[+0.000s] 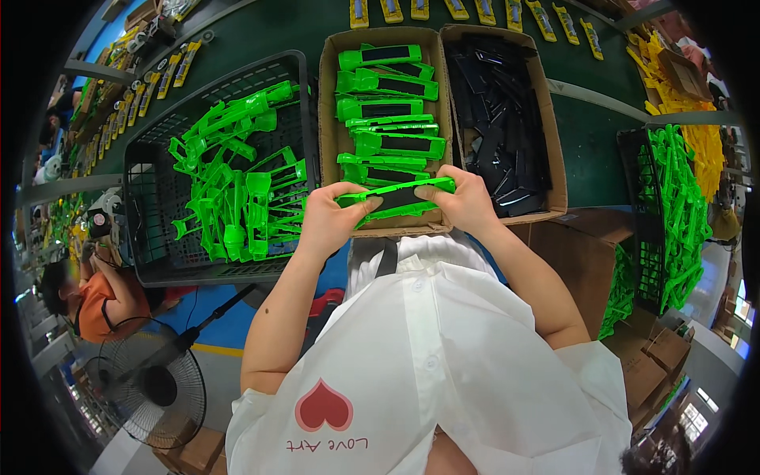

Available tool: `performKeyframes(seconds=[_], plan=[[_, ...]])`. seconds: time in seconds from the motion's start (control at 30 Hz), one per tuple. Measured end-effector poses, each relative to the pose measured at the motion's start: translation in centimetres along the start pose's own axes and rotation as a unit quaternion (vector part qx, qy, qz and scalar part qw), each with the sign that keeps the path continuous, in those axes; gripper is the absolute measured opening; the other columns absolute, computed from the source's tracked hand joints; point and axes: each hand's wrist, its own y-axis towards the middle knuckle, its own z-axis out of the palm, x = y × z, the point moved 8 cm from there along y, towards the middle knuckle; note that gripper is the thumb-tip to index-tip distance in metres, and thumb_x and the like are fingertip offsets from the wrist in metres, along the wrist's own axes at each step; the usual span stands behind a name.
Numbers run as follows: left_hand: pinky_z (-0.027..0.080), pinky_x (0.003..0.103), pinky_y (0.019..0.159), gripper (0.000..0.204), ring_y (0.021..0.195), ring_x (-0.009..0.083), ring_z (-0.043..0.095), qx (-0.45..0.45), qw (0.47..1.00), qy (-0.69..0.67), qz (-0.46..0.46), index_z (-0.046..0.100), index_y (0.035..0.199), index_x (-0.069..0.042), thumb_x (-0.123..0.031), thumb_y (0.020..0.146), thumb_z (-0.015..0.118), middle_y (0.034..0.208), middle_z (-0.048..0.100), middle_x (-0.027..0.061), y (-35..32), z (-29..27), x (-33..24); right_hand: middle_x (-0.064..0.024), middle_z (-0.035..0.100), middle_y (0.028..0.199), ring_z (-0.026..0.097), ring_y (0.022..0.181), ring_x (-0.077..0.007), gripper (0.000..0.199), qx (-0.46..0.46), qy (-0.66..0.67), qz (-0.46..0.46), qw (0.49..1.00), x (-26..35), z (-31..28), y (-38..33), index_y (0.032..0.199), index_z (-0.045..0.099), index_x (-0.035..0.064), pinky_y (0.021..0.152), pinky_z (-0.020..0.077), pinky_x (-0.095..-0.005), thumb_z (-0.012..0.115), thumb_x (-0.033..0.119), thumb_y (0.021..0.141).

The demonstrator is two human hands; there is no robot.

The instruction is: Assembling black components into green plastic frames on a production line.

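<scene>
My left hand [331, 215] and my right hand [465, 203] grip the two ends of a green plastic housing [405, 208], with both thumbs pressing on its face. A black panel [396, 197] sits in the middle of that housing. It is held level above the near end of a cardboard box [326, 119], where several green housings with black panels [400, 144] lie stacked in a row. To the right, another cardboard box [548, 119] holds a loose heap of black plastic panels [499, 119].
On the left stands a black crate [141, 218] of loose green housings [237, 198]. A second crate [651, 261] of green parts is at the right, near yellow parts [701, 146]. Yellow pieces [455, 8] line the bench's far side. A fan [158, 384] and a person in orange [115, 297] are left.
</scene>
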Motion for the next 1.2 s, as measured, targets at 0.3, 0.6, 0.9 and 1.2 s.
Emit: performKeyframes(seconds=[0.3,0.6,0.9,1.2], plan=[[0.043,0.041,0.062,0.018,0.070,0.0328,0.054,0.061,0.931,0.312,0.181,0.057,0.072,-0.001,-0.018,0.070,0.063,0.070,0.055,0.0156,0.6,5.1,-4.3,-0.0116,0.058,0.065,0.055,0.054,-0.0165,0.037,0.089,0.013,0.027,0.996,-1.3,0.8,-0.9,0.089,0.045,-0.0002,0.054,0.0429,-0.0292,0.066,0.027,0.074],[0.044,0.038,0.068,0.020,0.079,0.0296,0.054,0.172,0.852,0.453,0.199,0.055,0.079,-0.003,-0.015,0.066,0.065,0.077,0.055,0.0118,4.5,6.6,-0.1,-0.0157,0.059,0.080,0.059,0.071,-0.0217,0.056,0.252,-0.130,-0.003,0.959,-3.4,1.7,-0.4,0.104,0.045,-0.0019,0.064,0.0462,-0.0314,0.066,0.036,0.070],[0.044,0.033,0.064,0.015,0.079,0.0242,0.049,-0.056,0.750,0.587,0.299,0.045,0.078,-0.007,-0.005,0.066,0.054,0.079,0.049,0.0087,7.1,6.8,2.8,-0.0217,0.060,0.083,0.058,0.081,-0.0350,0.043,-0.166,-0.395,0.103,0.898,-7.5,-10.8,6.1,0.086,0.054,-0.0019,0.070,0.0475,-0.0396,0.058,0.040,0.076],[0.040,0.036,0.071,0.026,0.081,0.0295,0.047,-0.250,0.838,0.330,0.355,0.050,0.083,-0.003,-0.017,0.067,0.066,0.081,0.050,0.0121,3.3,-0.6,-4.2,-0.0019,0.058,0.067,0.057,0.052,-0.0092,0.013,-0.181,0.069,0.080,0.978,-10.2,-13.9,5.5,0.080,0.054,0.0039,0.040,0.0409,-0.0181,0.060,0.016,0.077]])
